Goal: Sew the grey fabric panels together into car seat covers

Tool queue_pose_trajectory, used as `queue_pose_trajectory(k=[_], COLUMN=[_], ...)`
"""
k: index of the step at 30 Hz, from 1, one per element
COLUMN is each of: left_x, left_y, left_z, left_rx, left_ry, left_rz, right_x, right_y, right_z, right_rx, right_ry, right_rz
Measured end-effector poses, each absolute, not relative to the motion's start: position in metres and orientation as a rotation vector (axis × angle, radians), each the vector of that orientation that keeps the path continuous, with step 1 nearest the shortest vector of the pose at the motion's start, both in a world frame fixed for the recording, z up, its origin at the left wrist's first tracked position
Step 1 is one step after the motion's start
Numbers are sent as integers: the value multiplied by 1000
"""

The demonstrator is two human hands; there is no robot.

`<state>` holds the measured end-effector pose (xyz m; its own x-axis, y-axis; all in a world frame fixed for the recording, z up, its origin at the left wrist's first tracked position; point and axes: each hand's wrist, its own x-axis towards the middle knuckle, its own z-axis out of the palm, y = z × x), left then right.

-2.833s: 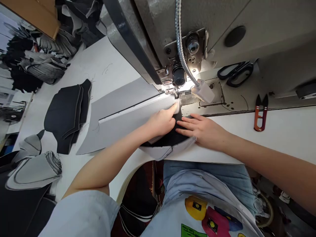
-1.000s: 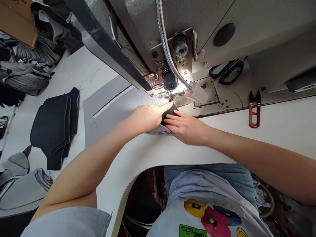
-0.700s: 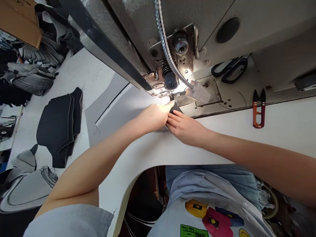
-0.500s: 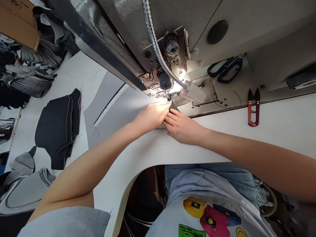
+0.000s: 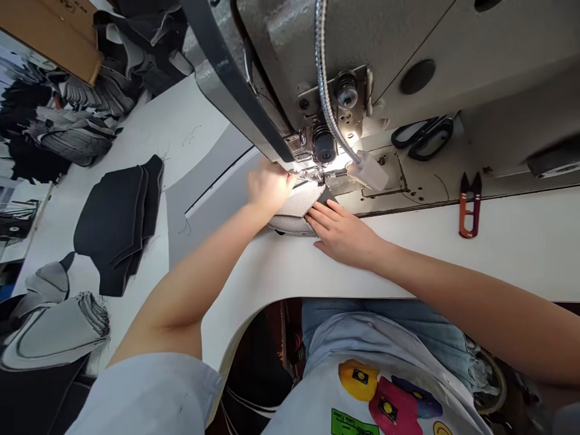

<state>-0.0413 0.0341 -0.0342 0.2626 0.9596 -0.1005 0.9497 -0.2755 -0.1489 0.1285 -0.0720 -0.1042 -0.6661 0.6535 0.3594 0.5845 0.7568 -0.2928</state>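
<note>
Under the lit needle area of a sewing machine lies a light grey mesh fabric piece, folded over, with a dark strip beside it. My left hand is at its left edge, close to the presser foot, with curled fingers and the thumb against the fabric; its fingertips are partly hidden and slightly blurred. My right hand rests palm down, fingers stretched out over the fabric's right side and the dark strip. A larger grey panel with a white-edged black line spreads out leftward from under my left hand.
Red-handled thread snips and black scissors lie at the right by the machine. Stacked dark fabric pieces sit on the white table at left. More grey pieces and a cardboard box are beyond.
My left hand has moved left, away from my right hand, uncovering the folded mesh fabric. My right hand stays nearly in place on the fabric. The whole view has shifted slightly.
</note>
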Motion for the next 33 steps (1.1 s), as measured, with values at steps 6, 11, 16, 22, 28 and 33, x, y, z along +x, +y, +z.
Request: queue_pose_trajectory(k=[6,11,16,22,28,33], left_x=[-74,-80,-72,-68,-58,-43], left_y=[4,2,7,14,22,13], left_z=[-24,-20,-12,-12,-19,-13], left_rx=[-2689,-2949,-2859,-2850,-3026,-2976], left_ry=[-1356,-974,-932,-894,-898,-1088], left_rz=[362,573,651,696,525,615], right_x=[129,129,128,138,111,85], right_y=[-71,-72,-72,-71,-82,-84], right_z=[-103,-104,-103,-97,-94,-93], right_rx=[-936,-935,-938,-876,-927,-1026], right_ry=[-2501,-2493,-2486,-2498,-2621,-2623], right_rz=[215,163,246,413,225,180])
